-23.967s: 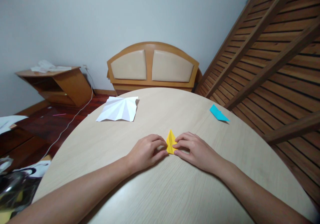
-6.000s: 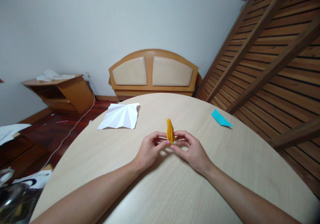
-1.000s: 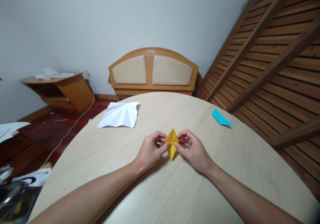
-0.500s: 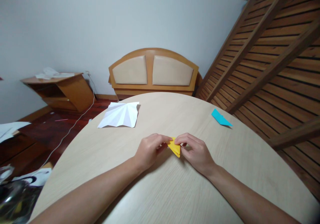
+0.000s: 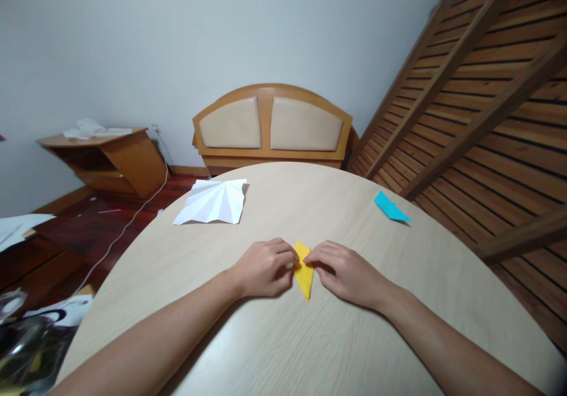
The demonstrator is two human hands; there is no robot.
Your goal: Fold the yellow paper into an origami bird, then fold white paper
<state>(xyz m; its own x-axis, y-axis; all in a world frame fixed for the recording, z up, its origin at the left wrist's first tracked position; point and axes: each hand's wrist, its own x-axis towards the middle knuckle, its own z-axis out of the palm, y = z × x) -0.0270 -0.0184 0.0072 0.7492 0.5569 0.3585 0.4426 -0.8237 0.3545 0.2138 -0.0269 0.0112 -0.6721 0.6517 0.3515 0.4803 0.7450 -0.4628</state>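
Observation:
A small folded piece of yellow paper [image 5: 304, 278] lies at the middle of the table between my two hands, its long point toward me and a short tip at the far end. My left hand [image 5: 264, 268] grips its left edge, with the fingers bent and closed. From the other side, my right hand [image 5: 345, 272] presses its fingertips on the paper's right edge, thumb tucked below. The fingertips hide part of the paper's middle.
A creased white sheet [image 5: 213, 202] lies at the table's far left. Toward the far right rests a folded blue paper [image 5: 391, 207]. The round wooden table [image 5: 274, 349] stands before a headboard [image 5: 272, 118], with wooden slats [image 5: 487, 118] leaning at the right.
The yellow paper has turned and come slightly nearer, now showing a longer point toward me and a tip at the far end. Both hands have shifted their grip along its sides.

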